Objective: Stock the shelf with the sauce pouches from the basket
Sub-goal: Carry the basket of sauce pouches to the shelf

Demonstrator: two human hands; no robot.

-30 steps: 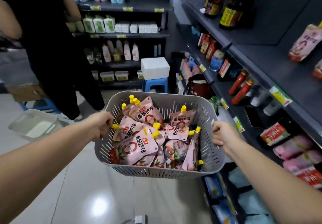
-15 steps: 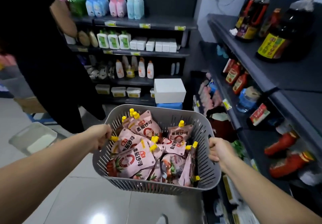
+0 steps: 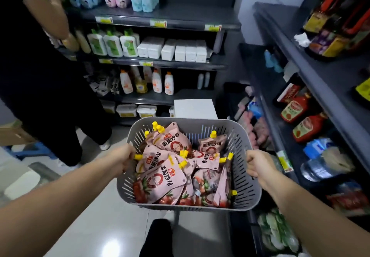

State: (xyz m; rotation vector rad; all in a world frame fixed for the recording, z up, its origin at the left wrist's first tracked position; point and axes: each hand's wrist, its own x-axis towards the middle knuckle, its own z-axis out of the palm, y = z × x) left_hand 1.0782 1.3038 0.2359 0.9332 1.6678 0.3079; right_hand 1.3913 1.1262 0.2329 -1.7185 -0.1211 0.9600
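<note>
Fingers of left hand (image 3: 123,160) and right hand (image 3: 258,164) still grip the grey slotted plastic basket (image 3: 249,192) of pink spouted sauce pouches (image 3: 160,180), now slightly rightward in frame.

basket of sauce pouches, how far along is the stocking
Done: nothing that shows; the basket is heaped with sauce pouches. In hand: the left hand and right hand grip its two sides, holding it up beside the shelf. Left: every pouch is yet to go from basket to shelf.

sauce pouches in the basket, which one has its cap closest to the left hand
The pouch along the left wall of the basket: its yellow cap points sideways, almost at the left hand; the other caps sit farther from it.
</note>
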